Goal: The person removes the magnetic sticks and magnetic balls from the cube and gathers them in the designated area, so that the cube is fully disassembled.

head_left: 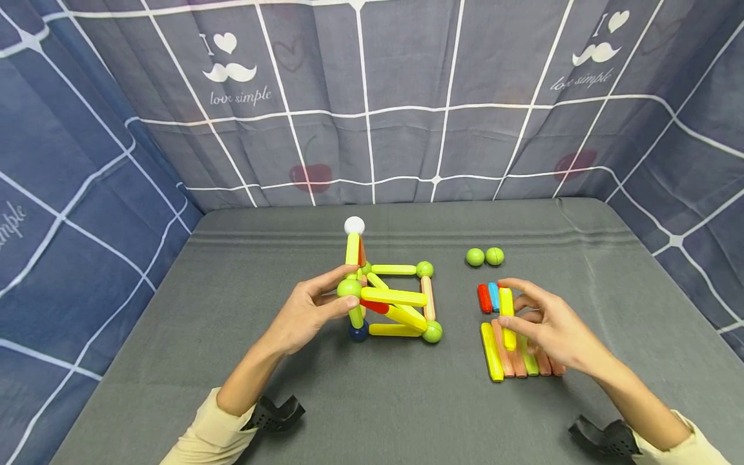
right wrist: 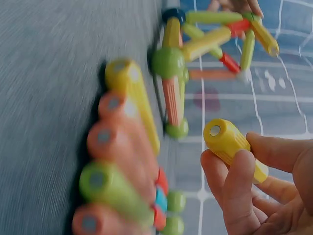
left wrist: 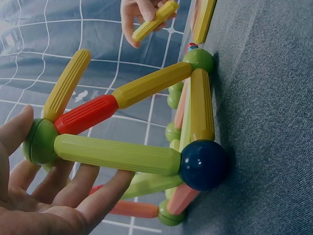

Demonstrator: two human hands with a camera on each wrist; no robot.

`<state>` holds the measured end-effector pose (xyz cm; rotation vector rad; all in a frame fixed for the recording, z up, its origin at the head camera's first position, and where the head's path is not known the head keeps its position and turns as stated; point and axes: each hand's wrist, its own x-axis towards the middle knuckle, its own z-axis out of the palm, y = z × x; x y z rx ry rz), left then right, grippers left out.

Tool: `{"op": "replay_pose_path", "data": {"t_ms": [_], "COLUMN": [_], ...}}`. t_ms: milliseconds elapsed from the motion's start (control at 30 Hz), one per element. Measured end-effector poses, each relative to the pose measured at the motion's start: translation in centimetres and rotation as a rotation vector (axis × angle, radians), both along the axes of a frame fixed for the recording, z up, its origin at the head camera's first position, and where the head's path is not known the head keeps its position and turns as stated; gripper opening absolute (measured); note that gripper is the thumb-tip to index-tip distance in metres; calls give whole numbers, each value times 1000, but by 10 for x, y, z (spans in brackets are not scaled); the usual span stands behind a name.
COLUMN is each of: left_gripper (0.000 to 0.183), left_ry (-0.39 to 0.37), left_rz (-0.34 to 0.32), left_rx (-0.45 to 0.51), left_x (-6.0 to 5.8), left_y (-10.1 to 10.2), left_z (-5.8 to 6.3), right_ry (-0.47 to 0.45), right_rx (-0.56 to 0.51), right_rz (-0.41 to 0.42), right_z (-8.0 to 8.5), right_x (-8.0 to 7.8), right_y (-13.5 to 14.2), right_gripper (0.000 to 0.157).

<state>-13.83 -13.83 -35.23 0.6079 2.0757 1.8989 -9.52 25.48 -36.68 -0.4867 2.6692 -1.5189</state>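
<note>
My left hand (head_left: pixel 308 311) grips a green ball (head_left: pixel 349 289) at an upper corner of a frame built of magnetic rods and balls. A yellow rod (head_left: pixel 395 297) juts from that ball toward the right, its far end free in the left wrist view. A dark blue ball (left wrist: pixel 204 165) sits at a base corner, joined to the held ball by a lime rod (left wrist: pixel 120 154). The frame's top carries a white ball (head_left: pixel 354 225). Over the loose rods, my right hand (head_left: pixel 552 329) pinches a yellow magnetic rod (right wrist: pixel 230 143) between thumb and fingers, a metal tip showing at one end.
Below the right hand lies a row of yellow, salmon and lime rods (head_left: pixel 491 354). Behind it are short red (head_left: pixel 485 298) and blue rods (head_left: pixel 494 297). Two loose green balls (head_left: pixel 475 257) sit farther back. A checked curtain (head_left: pixel 401 148) bounds the grey table (head_left: pixel 244 258).
</note>
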Motion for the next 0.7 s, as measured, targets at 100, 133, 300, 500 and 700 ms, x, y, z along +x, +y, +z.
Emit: {"op": "replay_pose_path", "data": {"t_ms": [100, 133, 300, 500, 700], "left_gripper": [59, 59, 59, 59, 59], "left_ry": [1, 0, -2, 2, 12], "left_rz": [1, 2, 3, 1, -9], "left_rx": [0, -2, -1, 3, 27], "left_x": [1, 1, 0, 0, 2], "left_y": [0, 0, 0, 0, 0], "left_z": [0, 0, -1, 0, 0], "right_ry": [-9, -11, -48, -93, -161], "right_rx": [38, 53, 148, 285, 342], "right_rz": [-63, -86, -156, -183, -143], "right_z": [-1, -2, -7, -15, -22], "right_x": [3, 5, 9, 9, 8], "right_y": [17, 22, 48, 67, 73], "right_gripper": [50, 50, 51, 52, 54]}}
